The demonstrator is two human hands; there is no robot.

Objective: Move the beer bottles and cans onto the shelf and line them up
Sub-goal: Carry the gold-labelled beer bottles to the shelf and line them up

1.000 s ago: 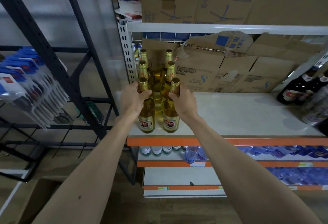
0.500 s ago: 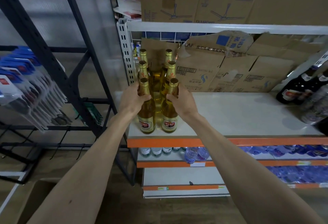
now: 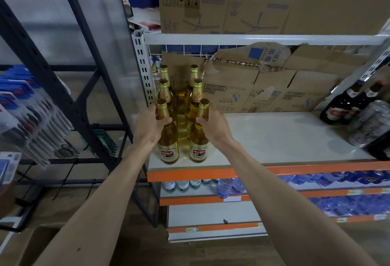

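Beer bottles: glossy clear glass, gold foil necks. Shelf: smooth matt white. Boxes: creased matt cardboard.

Dim, even indoor light. The white shelf in mid-frame is the brightest surface, with soft shadows toward its right. Wide-angle bending curves the frame edges; the dark bottles at far right and packets at left are blurred.

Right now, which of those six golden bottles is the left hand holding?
The front bottle of the left row, the one nearest the orange shelf edge. The left hand grips its neck.
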